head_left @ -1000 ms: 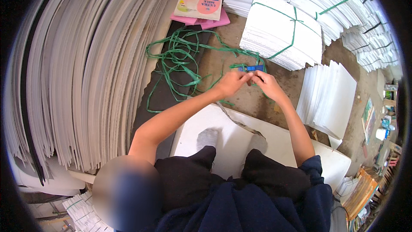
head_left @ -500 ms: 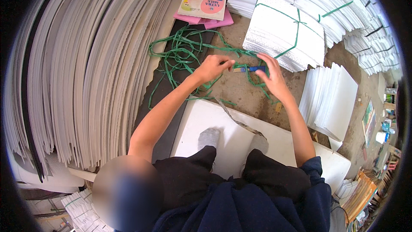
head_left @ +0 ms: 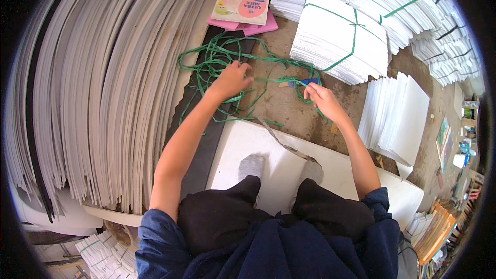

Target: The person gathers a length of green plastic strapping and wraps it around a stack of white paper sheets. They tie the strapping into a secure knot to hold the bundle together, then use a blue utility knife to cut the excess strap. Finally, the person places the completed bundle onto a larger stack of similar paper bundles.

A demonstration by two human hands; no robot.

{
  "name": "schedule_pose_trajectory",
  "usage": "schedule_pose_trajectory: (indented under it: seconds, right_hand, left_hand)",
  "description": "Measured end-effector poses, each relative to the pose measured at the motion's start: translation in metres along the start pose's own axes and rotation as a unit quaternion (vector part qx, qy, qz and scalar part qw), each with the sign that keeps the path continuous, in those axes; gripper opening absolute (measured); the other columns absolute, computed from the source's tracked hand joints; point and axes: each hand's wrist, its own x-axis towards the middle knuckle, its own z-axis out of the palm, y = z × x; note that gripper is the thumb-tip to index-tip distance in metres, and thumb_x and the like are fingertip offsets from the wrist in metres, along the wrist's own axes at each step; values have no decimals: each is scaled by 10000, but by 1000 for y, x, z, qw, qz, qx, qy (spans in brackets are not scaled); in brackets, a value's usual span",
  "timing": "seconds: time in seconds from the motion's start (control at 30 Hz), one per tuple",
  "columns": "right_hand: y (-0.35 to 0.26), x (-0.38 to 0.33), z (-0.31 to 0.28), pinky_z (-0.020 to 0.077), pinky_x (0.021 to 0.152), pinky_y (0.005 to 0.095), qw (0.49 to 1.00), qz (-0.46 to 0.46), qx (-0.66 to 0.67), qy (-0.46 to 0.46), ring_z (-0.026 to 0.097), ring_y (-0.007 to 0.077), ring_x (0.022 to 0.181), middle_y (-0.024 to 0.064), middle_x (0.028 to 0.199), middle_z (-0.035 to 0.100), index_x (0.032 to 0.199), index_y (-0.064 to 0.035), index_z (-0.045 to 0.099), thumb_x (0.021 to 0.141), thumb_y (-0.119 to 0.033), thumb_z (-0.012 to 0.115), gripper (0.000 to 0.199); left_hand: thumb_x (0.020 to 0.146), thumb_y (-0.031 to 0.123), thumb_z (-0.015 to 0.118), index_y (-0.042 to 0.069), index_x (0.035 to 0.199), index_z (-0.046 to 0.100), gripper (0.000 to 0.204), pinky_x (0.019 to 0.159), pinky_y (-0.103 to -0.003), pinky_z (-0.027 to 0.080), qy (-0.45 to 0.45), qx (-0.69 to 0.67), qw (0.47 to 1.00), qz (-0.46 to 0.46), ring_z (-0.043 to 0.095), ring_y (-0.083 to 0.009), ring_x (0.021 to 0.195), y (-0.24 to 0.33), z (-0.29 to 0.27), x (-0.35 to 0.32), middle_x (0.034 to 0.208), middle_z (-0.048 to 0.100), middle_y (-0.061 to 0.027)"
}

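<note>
A strand of green plastic twine (head_left: 267,79) stretches between my two hands, low over the floor. My left hand (head_left: 232,80), a little smeared by motion, has its fingers curled on the strand's left end. My right hand (head_left: 321,99) pinches the twine farther right, where loose lengths hang below it. Under the strand, just beyond my right fingers, lies a narrow blue and tan tool (head_left: 309,81), partly covered by twine; its kind is unclear. A loose tangle of the same twine (head_left: 217,51) spreads beyond and around my left hand.
Tall stacked grey-white sheets (head_left: 108,82) line the left side. White paper bundles tied with green twine (head_left: 330,36) stand at the far right, with an untied white stack (head_left: 395,119) nearer. Printed carton sheets (head_left: 240,0) lie at the back. My feet rest on a white board (head_left: 279,175).
My left hand has moved left, drawing the strand out. My right hand has come nearer, its spread fingers now pinched on the twine. The blue and tan tool stays on the floor.
</note>
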Motion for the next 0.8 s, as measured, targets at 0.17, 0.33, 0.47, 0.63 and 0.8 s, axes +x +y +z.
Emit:
schedule_pose_trajectory:
  seconds: [0.17, 0.33, 0.47, 0.63, 0.8]
  right_hand:
    - [-22, -7, 10, 379, 558, 319, 986, -129, -103, 23, 433, 186, 540, 105, 606, 453, 774, -16, 473, 899, -201, 430, 228]
    - [-28, -14, 3, 395, 584, 364, 979, -107, -162, 55, 509, 293, 616, 144, 657, 520, 788, -7, 476, 887, -201, 444, 219]
    - [-31, -17, 1, 399, 556, 394, 971, -115, -186, 94, 537, 327, 613, 147, 649, 538, 786, -14, 488, 882, -201, 449, 214]
    - [-31, -14, 1, 403, 490, 397, 930, -133, -273, 207, 534, 325, 552, 140, 596, 530, 732, -26, 490, 863, -202, 483, 219]
    - [-19, -9, 16, 414, 481, 397, 891, -206, -312, 257, 538, 318, 544, 152, 595, 527, 709, -20, 490, 846, -176, 506, 208]
  left_hand:
    - [856, 245, 491, 53, 1017, 545, 257, 820, -386, 392, 6, -81, 977, 195, 517, -270, 895, 73, 8, 16, 998, 520, -144]
    - [870, 185, 474, 10, 894, 547, 191, 724, -349, 416, -76, -173, 973, 132, 525, -247, 815, 86, -4, 16, 896, 533, -127]
    - [875, 185, 481, -5, 814, 556, 213, 652, -300, 422, -35, -279, 953, 116, 515, -192, 689, 81, 0, 15, 766, 552, -90]
    - [848, 219, 545, 13, 808, 610, 221, 581, -251, 441, -51, -439, 894, -76, 537, -106, 626, 91, 1, 14, 705, 598, -50]
    - [847, 195, 546, -11, 861, 634, 224, 581, -230, 446, 28, -619, 774, -127, 541, -69, 635, 107, 10, 17, 709, 617, -35]
